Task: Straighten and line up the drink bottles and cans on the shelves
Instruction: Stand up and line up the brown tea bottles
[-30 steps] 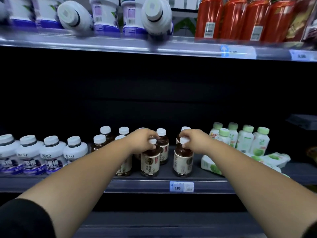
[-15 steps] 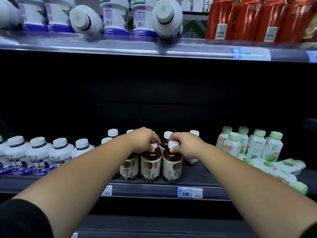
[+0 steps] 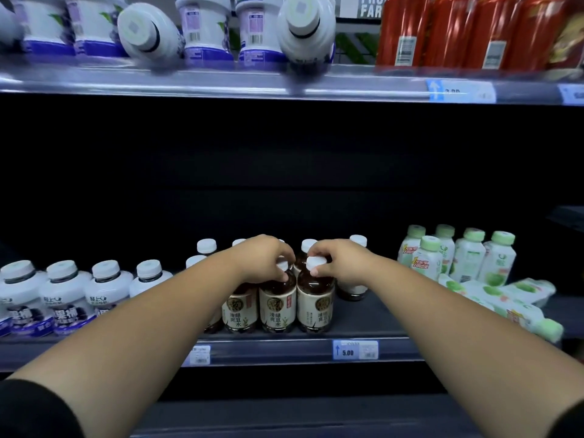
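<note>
Each hand (image 3: 268, 259) (image 3: 339, 263) grips a brown bottle (image 3: 278, 306) (image 3: 316, 303) cap, side by side

A tall black store shelf unit filled the view. Its back wall (image 3: 284, 172) was very dark, almost black. The shiny grey metal upper shelf (image 3: 221, 82) caught bright light along its front edge. The dark grey lower shelf (image 3: 363, 317) had a clear plastic strip on its front. A small blue and white price tag (image 3: 355, 349) sat on that strip and read 5.00. Another blue price tag (image 3: 459, 91) sat on the upper edge, too blurry to read. A grey sign with white letters (image 3: 369, 6) showed behind the top shelf.
</note>
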Available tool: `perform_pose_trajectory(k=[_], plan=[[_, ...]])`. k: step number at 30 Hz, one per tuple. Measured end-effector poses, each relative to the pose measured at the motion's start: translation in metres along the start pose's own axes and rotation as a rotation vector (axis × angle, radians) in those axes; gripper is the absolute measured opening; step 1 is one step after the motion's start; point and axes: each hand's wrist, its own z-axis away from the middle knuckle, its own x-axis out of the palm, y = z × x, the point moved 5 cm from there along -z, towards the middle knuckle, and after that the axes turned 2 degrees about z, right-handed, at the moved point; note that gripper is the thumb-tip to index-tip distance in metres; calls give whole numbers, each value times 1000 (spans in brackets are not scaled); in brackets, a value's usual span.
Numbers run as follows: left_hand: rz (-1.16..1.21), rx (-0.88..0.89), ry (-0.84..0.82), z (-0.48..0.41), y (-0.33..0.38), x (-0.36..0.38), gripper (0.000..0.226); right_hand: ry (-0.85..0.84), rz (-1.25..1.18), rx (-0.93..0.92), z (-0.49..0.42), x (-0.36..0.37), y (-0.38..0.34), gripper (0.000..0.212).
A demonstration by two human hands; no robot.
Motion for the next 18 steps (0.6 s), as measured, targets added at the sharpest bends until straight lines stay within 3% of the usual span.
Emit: perform_pose_trajectory(k=[3, 10, 18], plan=[[16, 54, 38, -4, 15, 0, 45, -38, -163, 2, -2, -13, 15, 28], [102, 74, 81, -23, 45, 10, 51, 204, -139, 122, -13, -55, 81, 46], [105, 18, 109, -33, 53, 17, 38, 83, -43, 75, -36, -39, 103, 52]])
